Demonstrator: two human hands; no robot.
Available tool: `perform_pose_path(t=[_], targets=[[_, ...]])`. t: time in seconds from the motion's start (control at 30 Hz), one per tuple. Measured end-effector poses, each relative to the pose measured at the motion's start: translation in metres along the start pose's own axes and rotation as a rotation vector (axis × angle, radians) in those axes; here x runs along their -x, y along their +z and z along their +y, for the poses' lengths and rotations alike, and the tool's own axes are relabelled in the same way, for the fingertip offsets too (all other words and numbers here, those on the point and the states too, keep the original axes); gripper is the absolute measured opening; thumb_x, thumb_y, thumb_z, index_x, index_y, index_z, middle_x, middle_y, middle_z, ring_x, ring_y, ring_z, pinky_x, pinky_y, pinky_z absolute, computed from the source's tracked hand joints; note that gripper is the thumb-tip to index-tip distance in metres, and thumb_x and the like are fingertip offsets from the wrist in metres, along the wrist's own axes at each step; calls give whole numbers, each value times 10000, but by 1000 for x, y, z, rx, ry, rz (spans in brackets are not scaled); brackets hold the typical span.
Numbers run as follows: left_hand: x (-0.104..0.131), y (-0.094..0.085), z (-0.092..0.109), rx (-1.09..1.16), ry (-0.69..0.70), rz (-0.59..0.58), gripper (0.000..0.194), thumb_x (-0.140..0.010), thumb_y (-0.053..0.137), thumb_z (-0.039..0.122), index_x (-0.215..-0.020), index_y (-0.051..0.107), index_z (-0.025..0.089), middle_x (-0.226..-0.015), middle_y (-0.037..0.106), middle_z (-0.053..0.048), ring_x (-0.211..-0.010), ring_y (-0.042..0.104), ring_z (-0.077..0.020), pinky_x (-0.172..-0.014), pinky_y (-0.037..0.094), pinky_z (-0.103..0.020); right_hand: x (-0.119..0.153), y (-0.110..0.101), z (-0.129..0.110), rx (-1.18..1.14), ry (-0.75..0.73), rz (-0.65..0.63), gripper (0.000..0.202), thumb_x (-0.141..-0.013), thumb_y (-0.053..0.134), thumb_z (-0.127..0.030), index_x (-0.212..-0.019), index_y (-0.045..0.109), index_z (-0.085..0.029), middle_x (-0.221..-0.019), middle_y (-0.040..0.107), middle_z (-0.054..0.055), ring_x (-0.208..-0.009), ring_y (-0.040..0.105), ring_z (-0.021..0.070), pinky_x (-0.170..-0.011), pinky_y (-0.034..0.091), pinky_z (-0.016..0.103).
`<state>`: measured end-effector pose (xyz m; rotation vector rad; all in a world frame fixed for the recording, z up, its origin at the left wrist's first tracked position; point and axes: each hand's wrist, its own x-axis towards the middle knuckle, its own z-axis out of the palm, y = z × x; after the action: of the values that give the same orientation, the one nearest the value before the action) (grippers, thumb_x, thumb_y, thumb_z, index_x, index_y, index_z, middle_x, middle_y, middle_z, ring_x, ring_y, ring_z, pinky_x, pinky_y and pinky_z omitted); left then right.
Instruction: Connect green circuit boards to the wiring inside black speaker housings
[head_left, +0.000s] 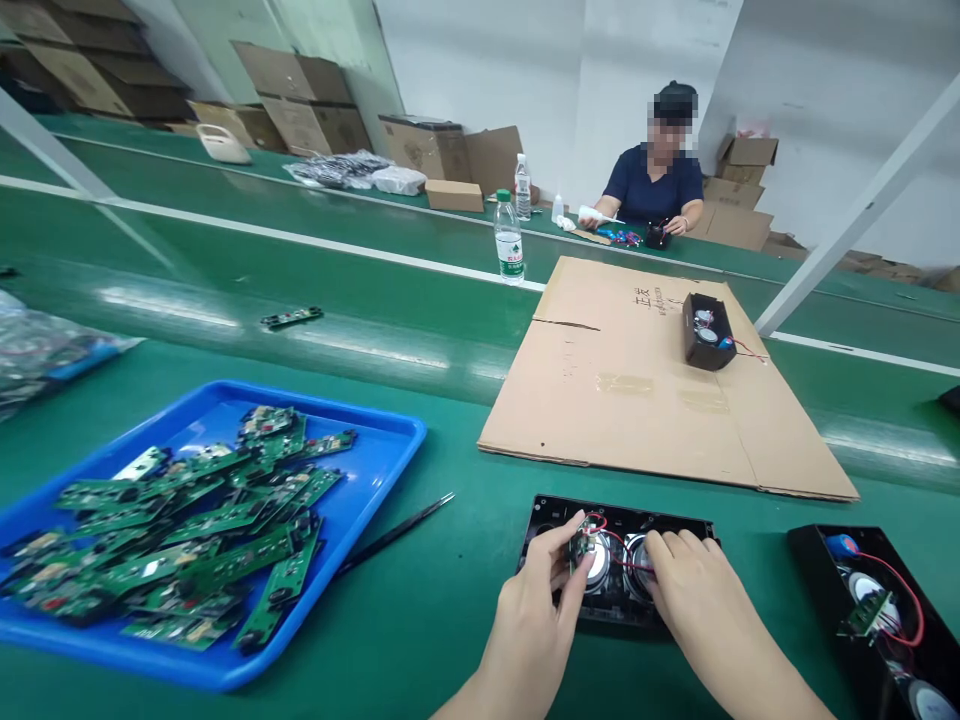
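Note:
In front of me lies a black speaker housing [622, 612] with its inner side up, showing two round silver speakers and red wires [616, 540]. My left hand [534, 615] pinches a small green circuit board [582, 543] between thumb and fingers, tilted up over the left speaker [598, 566]. Curled over the right speaker [634, 562], my right hand [691, 575] has its fingers closed at the wire's end; what they grip is hidden. A blue tray [390, 450] heaped with green circuit boards [217, 520] stands to the left, and black tweezers [397, 530] lie beside it.
At the right sits another open housing [817, 580] with a board and wires. A flat cardboard sheet [615, 400] ahead carries a third housing [709, 345]. One board [292, 318] and a bottle [508, 245] are farther off. A co-worker [652, 185] sits across.

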<state>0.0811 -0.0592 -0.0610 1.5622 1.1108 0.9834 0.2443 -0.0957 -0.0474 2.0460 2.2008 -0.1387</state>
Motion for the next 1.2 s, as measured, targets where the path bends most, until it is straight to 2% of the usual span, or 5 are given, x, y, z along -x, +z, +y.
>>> perform_pose_path(t=[0.2, 0.53, 0.73, 1.0, 1.2], targets=[[1, -1, 1, 17, -20, -17, 264, -833, 500, 176, -1088, 503, 245, -964, 687, -15, -858, 672, -137, -694, 574, -188, 0, -19, 4, -1, 47, -284, 189, -740, 574, 10, -787, 655, -154, -739, 635, 65, -784, 571, 241, -662, 416, 337], [1, 0, -1, 39, -79, -34, 233, -833, 489, 209, -1066, 483, 211, -1038, 663, -70, -911, 656, -158, -719, 573, -215, -2, -11, 1, -120, 5, -97, 220, -732, 508, 52, -777, 608, -139, -746, 607, 57, -703, 556, 207, -581, 433, 292], [-3, -2, 4, 124, -197, -44, 201, -810, 499, 243, -1004, 473, 197, -1042, 667, -97, -907, 659, -175, -735, 574, -246, -1, -20, 1, -684, -143, 182, 196, -874, 396, -113, -795, 564, -176, -775, 571, 28, -725, 525, 158, -607, 433, 251], [-6, -3, 8, 172, -271, -69, 198, -805, 501, 268, -984, 455, 195, -995, 675, -89, -887, 664, -180, -746, 570, -266, -16, -14, 3, -1373, 198, -77, 94, -753, 594, -269, -755, 577, -176, -678, 600, -6, -640, 543, 131, -574, 420, 212], [-3, -4, 9, 151, -207, -79, 197, -828, 479, 270, -1014, 466, 206, -1037, 659, -82, -898, 657, -176, -742, 562, -258, -13, -20, 6, -1194, -91, -29, 130, -825, 554, -303, -855, 630, -201, -851, 601, 19, -787, 529, 156, -716, 415, 257]])
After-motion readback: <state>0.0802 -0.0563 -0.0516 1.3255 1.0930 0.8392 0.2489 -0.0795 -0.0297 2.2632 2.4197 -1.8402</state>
